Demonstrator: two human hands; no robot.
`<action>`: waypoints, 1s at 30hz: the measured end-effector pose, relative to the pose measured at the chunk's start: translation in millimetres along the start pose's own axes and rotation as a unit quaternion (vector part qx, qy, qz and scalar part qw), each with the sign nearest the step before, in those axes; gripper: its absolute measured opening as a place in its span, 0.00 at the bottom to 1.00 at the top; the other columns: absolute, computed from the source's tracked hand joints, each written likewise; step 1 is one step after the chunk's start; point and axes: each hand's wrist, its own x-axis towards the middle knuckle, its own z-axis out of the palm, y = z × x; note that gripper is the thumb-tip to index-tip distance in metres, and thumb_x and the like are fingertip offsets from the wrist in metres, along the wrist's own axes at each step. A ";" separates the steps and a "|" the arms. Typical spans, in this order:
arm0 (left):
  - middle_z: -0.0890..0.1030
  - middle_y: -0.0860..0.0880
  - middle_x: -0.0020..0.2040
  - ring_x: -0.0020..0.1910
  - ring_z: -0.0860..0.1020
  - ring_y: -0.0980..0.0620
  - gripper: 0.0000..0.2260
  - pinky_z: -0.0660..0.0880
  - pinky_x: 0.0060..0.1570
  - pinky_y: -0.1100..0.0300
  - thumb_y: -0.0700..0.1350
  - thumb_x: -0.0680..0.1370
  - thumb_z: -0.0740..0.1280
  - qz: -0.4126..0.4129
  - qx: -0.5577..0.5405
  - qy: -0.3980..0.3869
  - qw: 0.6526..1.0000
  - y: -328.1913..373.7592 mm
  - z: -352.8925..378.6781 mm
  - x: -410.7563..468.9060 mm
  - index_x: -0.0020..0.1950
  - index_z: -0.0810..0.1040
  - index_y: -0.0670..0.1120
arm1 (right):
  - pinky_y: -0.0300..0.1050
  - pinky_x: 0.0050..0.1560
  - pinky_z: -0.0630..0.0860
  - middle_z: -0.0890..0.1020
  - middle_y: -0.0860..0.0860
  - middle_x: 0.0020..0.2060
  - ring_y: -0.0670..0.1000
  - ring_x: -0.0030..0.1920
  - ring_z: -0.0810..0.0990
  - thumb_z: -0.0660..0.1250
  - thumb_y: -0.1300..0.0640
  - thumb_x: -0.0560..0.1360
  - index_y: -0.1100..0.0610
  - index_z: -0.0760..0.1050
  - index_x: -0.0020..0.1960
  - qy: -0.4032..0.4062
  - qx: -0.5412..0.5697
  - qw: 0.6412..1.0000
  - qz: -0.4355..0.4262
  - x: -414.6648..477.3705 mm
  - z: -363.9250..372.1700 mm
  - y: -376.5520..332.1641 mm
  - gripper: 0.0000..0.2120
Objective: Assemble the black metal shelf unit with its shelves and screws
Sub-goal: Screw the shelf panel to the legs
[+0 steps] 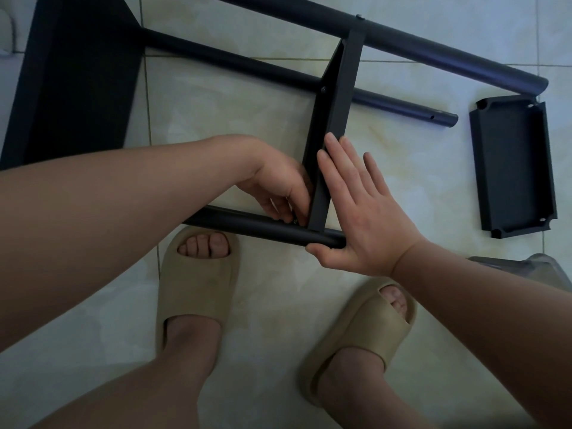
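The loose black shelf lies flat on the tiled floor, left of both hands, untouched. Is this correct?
Not quite. The head view shows the loose black shelf lying right of both the left hand and the right hand, not left. It does lie flat on the tiled floor, untouched.

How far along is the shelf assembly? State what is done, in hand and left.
Done: the middle shelf is screwed to both far poles. In hand: the left hand pinches a screw at the near pole while the right hand braces the shelf. Left: the loose shelf on the floor.
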 end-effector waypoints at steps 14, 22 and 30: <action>0.84 0.51 0.42 0.44 0.78 0.51 0.04 0.76 0.53 0.55 0.39 0.78 0.69 -0.004 -0.024 -0.002 1.000 -1.8 -0.9 -0.3 0.49 0.83 0.46 | 0.66 0.79 0.51 0.49 0.60 0.82 0.59 0.82 0.44 0.60 0.31 0.72 0.65 0.50 0.82 0.002 0.003 1.000 0.001 -0.1 -0.4 -0.2 0.53; 0.83 0.46 0.46 0.48 0.79 0.48 0.08 0.75 0.57 0.53 0.34 0.77 0.68 0.019 -0.027 -0.015 0.999 -0.5 0.3 -4.4 0.52 0.81 0.43 | 0.66 0.79 0.51 0.49 0.60 0.82 0.59 0.82 0.44 0.60 0.31 0.72 0.65 0.49 0.82 0.004 0.003 1.000 -0.001 -0.1 -0.2 0.0 0.53; 0.83 0.50 0.40 0.41 0.78 0.52 0.04 0.75 0.52 0.56 0.38 0.78 0.69 0.000 -0.029 -0.001 1.000 -1.3 2.1 -1.7 0.48 0.83 0.45 | 0.65 0.79 0.50 0.49 0.61 0.82 0.59 0.82 0.44 0.60 0.30 0.72 0.65 0.50 0.82 0.005 0.002 1.000 -0.001 0.0 -0.1 0.1 0.53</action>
